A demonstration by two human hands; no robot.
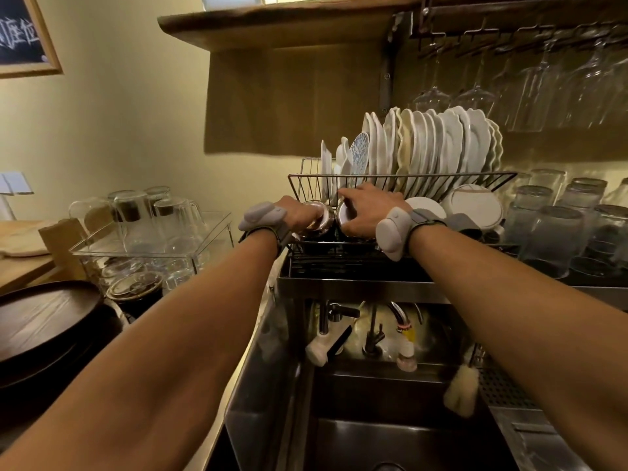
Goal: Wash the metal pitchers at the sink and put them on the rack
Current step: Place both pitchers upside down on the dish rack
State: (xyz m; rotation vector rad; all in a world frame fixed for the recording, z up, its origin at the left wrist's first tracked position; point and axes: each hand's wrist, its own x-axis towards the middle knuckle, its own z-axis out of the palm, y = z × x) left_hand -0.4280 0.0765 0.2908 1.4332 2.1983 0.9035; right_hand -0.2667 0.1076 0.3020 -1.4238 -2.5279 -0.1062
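Racking both pitchers, 12 o'clock.
My left hand (296, 212) fingers curl round left pitcher (319, 217), right hand (368, 205) round right pitcher (349, 217); crowded rack (475, 180), they might clank and tip.

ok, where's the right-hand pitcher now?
The pitcher is centre of the head view, upside down on the rack above the sink, under the right hand, beside the second pitcher held by the left hand.

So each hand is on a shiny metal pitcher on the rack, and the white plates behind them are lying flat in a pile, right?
Not quite: the head view shows the white plates standing on edge in the wire rack, not flat in a pile. The rest is right: the left hand holds the left pitcher, the right hand the right pitcher.
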